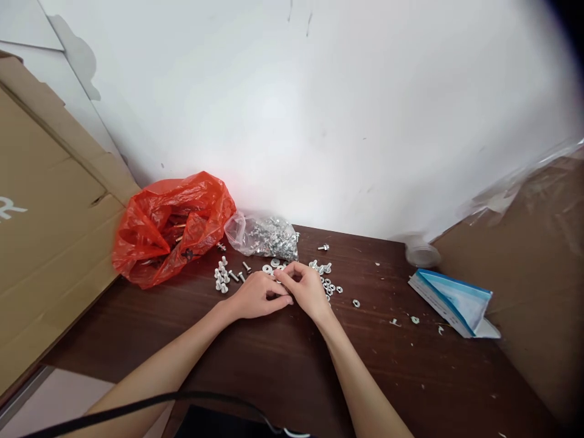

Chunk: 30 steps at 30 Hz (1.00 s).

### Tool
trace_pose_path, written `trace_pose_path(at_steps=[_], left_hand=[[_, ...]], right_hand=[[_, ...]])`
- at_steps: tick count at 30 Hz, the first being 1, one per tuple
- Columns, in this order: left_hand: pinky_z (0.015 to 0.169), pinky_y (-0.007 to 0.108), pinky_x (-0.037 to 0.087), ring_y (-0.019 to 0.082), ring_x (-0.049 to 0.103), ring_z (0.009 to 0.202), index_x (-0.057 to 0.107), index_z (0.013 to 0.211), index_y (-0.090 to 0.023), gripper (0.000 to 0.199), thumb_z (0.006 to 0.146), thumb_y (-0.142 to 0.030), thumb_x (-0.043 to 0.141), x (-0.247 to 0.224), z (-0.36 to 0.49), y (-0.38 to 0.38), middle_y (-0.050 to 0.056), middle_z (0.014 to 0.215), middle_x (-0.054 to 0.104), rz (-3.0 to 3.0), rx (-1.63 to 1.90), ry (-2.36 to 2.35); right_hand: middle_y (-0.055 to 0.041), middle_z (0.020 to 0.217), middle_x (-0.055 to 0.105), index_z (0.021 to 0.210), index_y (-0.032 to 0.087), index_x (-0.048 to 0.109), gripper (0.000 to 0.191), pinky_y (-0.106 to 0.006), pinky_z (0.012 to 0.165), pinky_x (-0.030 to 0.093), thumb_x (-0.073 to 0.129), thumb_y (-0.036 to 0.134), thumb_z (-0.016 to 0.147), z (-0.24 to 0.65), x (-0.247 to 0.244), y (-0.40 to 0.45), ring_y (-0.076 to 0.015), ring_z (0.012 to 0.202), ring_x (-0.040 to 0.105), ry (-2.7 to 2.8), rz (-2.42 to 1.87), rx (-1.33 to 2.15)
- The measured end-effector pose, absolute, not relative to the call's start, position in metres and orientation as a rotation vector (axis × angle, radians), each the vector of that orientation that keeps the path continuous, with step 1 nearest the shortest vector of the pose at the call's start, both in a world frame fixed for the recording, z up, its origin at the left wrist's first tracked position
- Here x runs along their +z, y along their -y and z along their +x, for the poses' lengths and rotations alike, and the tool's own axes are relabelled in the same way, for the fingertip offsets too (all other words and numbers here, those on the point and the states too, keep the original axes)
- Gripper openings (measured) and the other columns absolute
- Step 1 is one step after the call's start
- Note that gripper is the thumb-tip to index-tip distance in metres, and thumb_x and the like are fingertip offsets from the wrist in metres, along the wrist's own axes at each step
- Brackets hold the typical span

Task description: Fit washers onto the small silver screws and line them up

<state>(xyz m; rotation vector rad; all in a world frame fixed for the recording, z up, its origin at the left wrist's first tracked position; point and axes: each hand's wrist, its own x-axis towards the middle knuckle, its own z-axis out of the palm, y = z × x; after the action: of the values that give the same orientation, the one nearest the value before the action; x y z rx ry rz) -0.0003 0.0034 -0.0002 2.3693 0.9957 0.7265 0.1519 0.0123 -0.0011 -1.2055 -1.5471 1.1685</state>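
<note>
My left hand (261,296) and my right hand (305,288) meet over the middle of the dark table, their fingertips touching or nearly so. The fingers of both are bent and drawn together; whatever small piece they may hold is hidden. Just beyond the fingers lie flat round washers (267,268), partly covered by the hands. Left of my left hand is a cluster of bolts (221,277), with a few loose bolts (233,276) beside it. To the right of my right hand are hex nuts (329,286) and a small group of flanged bolts (325,268).
A red plastic bag (137,243) and a clear bag of hardware (274,237) sit against the wall. Cardboard boxes stand at the left (55,231) and right (538,261). A blue-and-white packet (451,302) and a clear round container (422,254) lie at right. A black cable (182,395) crosses the front.
</note>
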Motion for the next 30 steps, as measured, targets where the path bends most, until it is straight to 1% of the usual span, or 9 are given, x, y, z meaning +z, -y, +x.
trace_pose_path(at_steps=[2,3,6,10,16,21,23,26,30], left_hand=[[0.053,0.021,0.029,0.007,0.037,0.047,0.075,0.070,-0.017,0.024,0.084,-0.026,0.058,0.000,-0.001,-0.005,-0.004,0.047,0.049,2.323,0.721,-1.004],[0.053,0.022,0.028,0.007,0.036,0.046,0.074,0.068,-0.017,0.025,0.084,-0.026,0.057,0.000,-0.001,-0.005,-0.004,0.045,0.048,2.304,0.720,-1.015],[0.053,0.022,0.029,0.007,0.038,0.046,0.073,0.063,-0.016,0.029,0.085,-0.026,0.056,0.000,-0.001,-0.005,-0.004,0.045,0.050,2.288,0.673,-1.025],[0.055,0.022,0.032,0.008,0.043,0.049,0.070,0.061,-0.016,0.031,0.085,-0.028,0.056,-0.001,-0.002,-0.005,-0.003,0.048,0.054,2.273,0.646,-1.035],[0.061,0.023,0.038,0.011,0.055,0.060,0.066,0.060,-0.016,0.033,0.088,-0.027,0.053,-0.003,-0.005,-0.002,0.001,0.062,0.062,2.339,0.675,-1.026],[0.068,0.025,0.043,0.015,0.060,0.075,0.068,0.070,-0.016,0.023,0.086,-0.025,0.054,-0.001,-0.007,0.000,0.005,0.087,0.064,2.419,0.689,-1.091],[0.069,0.026,0.044,0.016,0.061,0.078,0.069,0.073,-0.017,0.022,0.086,-0.025,0.054,-0.002,-0.007,0.000,0.006,0.091,0.064,2.442,0.691,-1.102],[0.067,0.026,0.042,0.015,0.060,0.074,0.069,0.071,-0.017,0.023,0.087,-0.023,0.054,-0.003,-0.005,0.002,0.005,0.085,0.064,2.485,0.698,-1.090],[0.060,0.025,0.035,0.013,0.055,0.062,0.067,0.060,-0.016,0.028,0.085,-0.019,0.054,-0.004,-0.004,0.002,0.002,0.064,0.062,2.489,0.667,-1.108]], right_hand=[[0.0010,0.057,0.055,0.067,0.017,0.058,0.034,-0.024,0.050,0.036,0.067,0.049,0.075,0.153,-0.003,-0.015,-0.0118,0.052,0.047,1.496,-1.169,1.235],[0.0005,0.059,0.057,0.068,0.017,0.059,0.033,-0.024,0.052,0.037,0.068,0.048,0.074,0.153,-0.004,-0.016,-0.0120,0.054,0.048,1.481,-1.156,1.249],[-0.0007,0.065,0.060,0.070,0.017,0.060,0.030,-0.025,0.055,0.040,0.070,0.044,0.073,0.153,-0.001,-0.015,-0.0125,0.058,0.051,1.477,-1.143,1.261],[0.0000,0.064,0.059,0.070,0.017,0.059,0.029,-0.025,0.053,0.040,0.070,0.044,0.074,0.155,0.008,-0.011,-0.0120,0.055,0.050,1.478,-1.154,1.319],[-0.0004,0.068,0.059,0.073,0.018,0.057,0.026,-0.025,0.055,0.042,0.070,0.041,0.075,0.155,0.011,-0.004,-0.0129,0.060,0.052,1.496,-1.141,1.303],[-0.0010,0.071,0.059,0.073,0.019,0.058,0.019,-0.027,0.059,0.042,0.067,0.034,0.079,0.153,0.007,0.000,-0.0140,0.064,0.052,1.643,-1.208,1.032],[-0.0016,0.072,0.060,0.073,0.019,0.058,0.018,-0.027,0.060,0.043,0.066,0.033,0.080,0.152,0.007,0.001,-0.0150,0.066,0.054,1.675,-1.199,0.984],[-0.0023,0.074,0.062,0.074,0.019,0.060,0.017,-0.028,0.061,0.044,0.065,0.034,0.081,0.151,0.009,0.002,-0.0156,0.067,0.055,1.705,-1.181,0.939],[-0.0034,0.076,0.063,0.075,0.020,0.062,0.017,-0.029,0.062,0.045,0.065,0.036,0.081,0.148,0.008,0.003,-0.0159,0.066,0.055,1.705,-1.178,0.894]])
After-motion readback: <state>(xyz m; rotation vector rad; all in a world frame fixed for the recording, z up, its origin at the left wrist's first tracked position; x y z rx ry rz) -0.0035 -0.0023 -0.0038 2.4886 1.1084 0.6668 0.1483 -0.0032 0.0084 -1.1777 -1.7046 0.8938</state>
